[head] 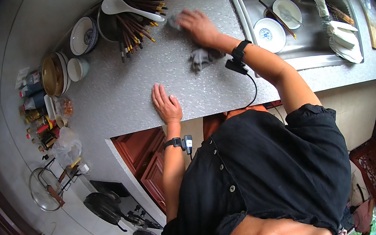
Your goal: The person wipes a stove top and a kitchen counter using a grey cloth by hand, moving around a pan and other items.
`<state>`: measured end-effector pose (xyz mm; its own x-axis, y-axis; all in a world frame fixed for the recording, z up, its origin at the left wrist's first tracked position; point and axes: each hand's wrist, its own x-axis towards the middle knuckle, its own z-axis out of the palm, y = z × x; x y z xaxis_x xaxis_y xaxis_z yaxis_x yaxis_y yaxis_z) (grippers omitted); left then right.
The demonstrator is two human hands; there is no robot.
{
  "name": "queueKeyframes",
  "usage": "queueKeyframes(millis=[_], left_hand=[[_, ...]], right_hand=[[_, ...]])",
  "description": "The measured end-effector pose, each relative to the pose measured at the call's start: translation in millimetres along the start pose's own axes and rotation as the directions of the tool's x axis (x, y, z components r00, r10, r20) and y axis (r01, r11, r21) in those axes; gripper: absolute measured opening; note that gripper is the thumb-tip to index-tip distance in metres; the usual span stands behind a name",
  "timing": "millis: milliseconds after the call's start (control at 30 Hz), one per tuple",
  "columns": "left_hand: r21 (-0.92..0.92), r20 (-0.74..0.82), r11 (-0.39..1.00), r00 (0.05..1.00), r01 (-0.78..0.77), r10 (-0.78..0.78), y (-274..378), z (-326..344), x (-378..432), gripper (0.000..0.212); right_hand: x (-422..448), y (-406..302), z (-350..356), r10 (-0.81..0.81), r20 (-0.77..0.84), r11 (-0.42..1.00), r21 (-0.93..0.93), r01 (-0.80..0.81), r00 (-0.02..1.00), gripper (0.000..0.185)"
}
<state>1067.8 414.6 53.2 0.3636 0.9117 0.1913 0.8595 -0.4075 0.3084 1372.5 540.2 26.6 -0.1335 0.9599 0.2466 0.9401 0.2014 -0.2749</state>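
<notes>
My right hand [198, 26] is blurred over the speckled grey countertop [128, 104], its fingertips on a small grey thing [173, 23], perhaps a cloth or scouring pad. A crumpled grey-and-white cloth [201, 59] lies just below that hand's wrist. My left hand [166, 104] rests palm down near the counter's front edge, holding nothing. Beyond the right fingertips, a white spoon [127, 8] lies over a bundle of dark chopsticks [134, 31] with coloured ends, in a metal pot [106, 26].
A steel sink [308, 48] at right holds two bowls [269, 35] and chopsticks. Along the wall at left stand a blue-and-white bowl [84, 35], stacked dishes [56, 74] and bottles [34, 101]. A black wok [101, 205] is by the hob, lower left.
</notes>
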Motion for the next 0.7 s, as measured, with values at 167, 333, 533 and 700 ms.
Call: queueKeyframes(millis=[167,333,533,700], left_hand=[[-0.005,0.012,1.0,1.0,0.01,-0.01,3.3,0.8,-1.9,0.054],[-0.004,0.014,1.0,1.0,-0.001,0.001,2.8,2.5,-0.9,0.054],[0.021,0.005,1.0,1.0,-0.004,0.004,-1.2,1.8,-1.3,0.054],[0.033,0.01,0.999,1.0,0.021,-0.021,-1.3,0.8,-4.6,0.054]], right_hand=[[55.6,14.4,13.8,0.141,-0.11,0.989,-0.032,-0.145,0.984,0.05],[66.6,-0.4,28.6,0.018,-0.142,0.997,0.081,-0.006,0.99,0.047],[-25.8,-41.8,1.6,-0.289,0.01,0.926,0.257,0.277,0.957,0.051],[-18.6,-7.0,-17.2,-0.053,0.062,0.997,0.053,0.05,0.997,0.052]])
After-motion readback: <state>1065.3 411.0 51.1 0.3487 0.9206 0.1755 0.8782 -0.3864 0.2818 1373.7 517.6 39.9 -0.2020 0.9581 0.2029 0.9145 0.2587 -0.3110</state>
